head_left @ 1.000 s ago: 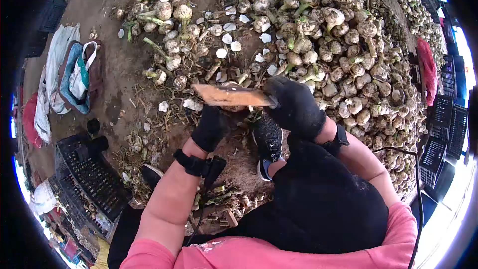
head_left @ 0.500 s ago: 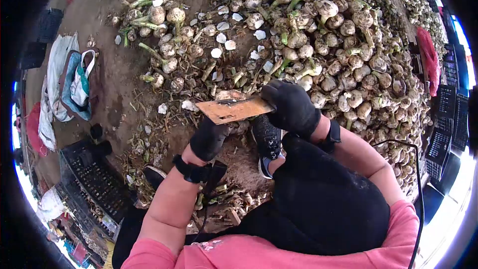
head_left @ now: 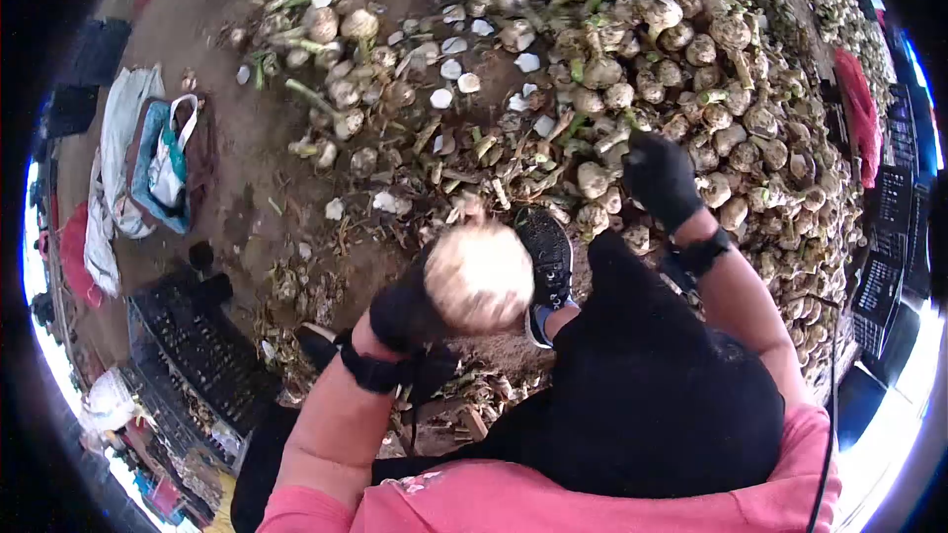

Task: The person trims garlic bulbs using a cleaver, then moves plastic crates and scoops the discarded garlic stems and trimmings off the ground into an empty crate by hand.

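Note:
My left hand (head_left: 407,308), in a black glove, is closed round the side of a large round pale root vegetable (head_left: 480,278). Its whitish face is turned up toward me and is blurred by motion. Off to the right, my right hand (head_left: 660,181), also black-gloved, is curled over the near edge of a heap of the same vegetables (head_left: 706,123). Its fingers are bent; whatever they grip, if anything, is hidden. No blade can be made out in this view. Green stem stubs show just beyond the right hand.
Thin white slices (head_left: 441,99) and trimmings litter the dirt floor ahead. A smaller group of vegetables (head_left: 346,89) lies at upper left. Black crates (head_left: 193,345) stand at lower left, bags (head_left: 163,163) above them. More crates (head_left: 882,247) line the right. My shoe (head_left: 546,252) is between my hands.
A flat, rust-coloured blade was held in my right hand across the vegetable; it is no longer visible. My right hand has moved right, toward the heap. The vegetable's pale face is now exposed.

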Demonstrator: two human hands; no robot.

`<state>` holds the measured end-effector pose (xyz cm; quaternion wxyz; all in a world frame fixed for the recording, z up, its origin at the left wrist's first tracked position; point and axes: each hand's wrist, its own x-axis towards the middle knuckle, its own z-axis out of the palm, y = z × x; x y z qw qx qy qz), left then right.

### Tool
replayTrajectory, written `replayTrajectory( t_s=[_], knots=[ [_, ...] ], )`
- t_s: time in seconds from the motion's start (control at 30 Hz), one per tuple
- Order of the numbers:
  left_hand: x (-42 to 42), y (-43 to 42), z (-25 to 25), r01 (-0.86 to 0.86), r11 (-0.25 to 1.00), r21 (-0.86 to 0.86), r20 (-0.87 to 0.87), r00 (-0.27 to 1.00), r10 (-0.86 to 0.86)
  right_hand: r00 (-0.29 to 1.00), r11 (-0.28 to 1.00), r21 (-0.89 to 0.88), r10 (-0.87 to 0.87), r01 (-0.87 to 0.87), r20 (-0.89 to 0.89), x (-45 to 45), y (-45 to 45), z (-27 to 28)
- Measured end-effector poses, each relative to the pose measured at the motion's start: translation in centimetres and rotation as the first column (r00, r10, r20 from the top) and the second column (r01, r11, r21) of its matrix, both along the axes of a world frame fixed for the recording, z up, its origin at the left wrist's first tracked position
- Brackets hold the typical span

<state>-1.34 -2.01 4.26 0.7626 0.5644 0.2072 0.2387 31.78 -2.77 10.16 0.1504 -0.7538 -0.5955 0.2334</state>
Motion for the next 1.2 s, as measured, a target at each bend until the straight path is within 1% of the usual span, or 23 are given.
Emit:
replayTrajectory(
  t_s=[0.03,0.07,0.1,0.17,0.2,0.23,0.27,0.33,0.4,0.43,0.47,0.57,0.63,0.67,0.8,0.83,0.9,0.97,1.07,1.1,1.13,1.17,1.2],
  knots=[
    [0.6,1.3,3.5,0.008,0.975,-0.222,0.043,0.999,0.001,0.999,0.999,0.021,-0.041,0.041,-0.009,-0.1,-0.1,2.5],
    [1.3,2.6,7.0,0.005,0.901,-0.434,0.078,0.996,0.032,0.932,0.987,0.075,-0.11,0.144,-0.344,-1.5,-0.1,3.3],
    [1.5,3.4,6.2,-0.027,0.962,-0.27,-0.04,0.999,0.017,0.832,0.976,0.161,-0.03,0.143,-0.554,-2.7,0.2,1.3],
    [2.7,4.2,5.9,-0.042,0.927,-0.374,-0.053,0.998,0.024,0.701,0.992,0.099,0.127,-0.081,-0.702,-5.7,0.9,2.2],
    [3.7,4.8,5.7,0.007,0.974,-0.228,-0.093,0.995,-0.029,0.6,0.961,-0.266,-0.165,-0.082,-0.783,-7.4,1.1,5.0],
    [4.1,4.4,4.4,-0.022,0.955,-0.294,-0.126,0.992,-0.016,0.385,0.995,-0.079,-0.05,-0.06,-0.922,-8.5,0.5,2.8],
    [4.0,4.3,4.0,-0.055,0.977,0.207,-0.326,0.938,0.121,0.356,0.978,-0.194,-0.156,-0.073,-0.921,-8.1,0.6,2.4],
    [3.3,3.8,3.8,0.016,0.748,0.663,-0.415,0.84,0.35,0.33,0.951,-0.291,-0.244,-0.101,-0.912,-7.8,1.2,1.8],
    [4.7,3.5,7.5,-0.209,0.911,0.355,-0.264,0.913,0.312,0.808,0.953,0.239,0.288,-0.188,-0.514,-8.2,1.3,1.6],
    [4.8,3.6,7.0,-0.214,0.91,0.354,-0.263,0.911,0.317,0.807,0.952,0.239,0.292,-0.192,-0.513,-8.5,1.2,1.7],
    [5.0,3.8,6.3,-0.308,0.942,-0.136,-0.13,0.948,0.292,0.658,0.981,0.152,0.192,-0.118,-0.728,-8.8,1.0,1.9],
    [4.9,3.8,5.4,-0.242,0.833,-0.497,-0.079,0.969,0.234,0.659,0.987,0.137,0.157,-0.083,-0.735,-7.8,1.4,1.3],
    [4.3,3.6,5.7,-0.168,0.981,0.098,-0.256,0.948,0.188,0.896,0.992,0.093,0.114,-0.081,-0.43,-7.3,2.7,3.7],
    [4.6,3.8,5.8,-0.171,0.984,-0.048,-0.269,0.951,0.152,0.883,0.994,0.089,0.102,-0.068,-0.458,-7.4,2.9,4.2],
    [3.7,3.4,7.8,-0.216,0.976,-0.027,-0.122,0.97,0.211,0.933,0.918,-0.208,0.299,-0.338,-0.201,-4.7,1.1,0.8],
    [3.5,3.2,7.4,-0.238,0.971,-0.03,-0.086,0.968,0.235,0.936,0.935,-0.16,0.278,-0.316,-0.217,-3.7,0.4,1.2],
    [3.3,3.8,7.8,-0.379,0.925,0.02,-0.124,0.917,0.379,0.804,0.982,-0.188,-0.121,0.012,-0.582,-4.4,-0.3,2.5],
    [2.8,4.2,3.5,-0.294,0.948,0.12,-0.278,0.907,0.316,0.666,0.999,0.004,-0.03,0.05,-0.745,-5.9,-0.7,2.1],
    [5.4,2.6,5.4,-0.219,0.97,0.103,-0.225,0.945,0.237,0.716,0.965,0.244,0.24,-0.1,-0.655,-8.3,0.0,2.7],
    [6.0,2.2,6.3,-0.155,0.988,-0.001,-0.162,0.975,0.153,0.648,0.979,0.2,0.169,-0.027,-0.742,-8.7,0.2,3.1],
    [6.1,2.5,6.5,-0.071,0.988,-0.139,-0.088,0.994,0.059,0.804,0.963,0.197,0.263,-0.184,-0.534,-7.1,0.0,3.3],
    [5.9,3.3,5.8,0.024,0.933,-0.359,-0.01,0.999,-0.03,0.733,0.994,0.11,0.06,0.02,-0.678,-7.6,0.0,5.2],
    [4.9,4.5,5.2,-0.067,0.992,-0.11,-0.262,0.964,0.036,0.748,0.992,0.029,-0.074,0.124,-0.66,-5.8,-0.8,5.2]
  ],
)
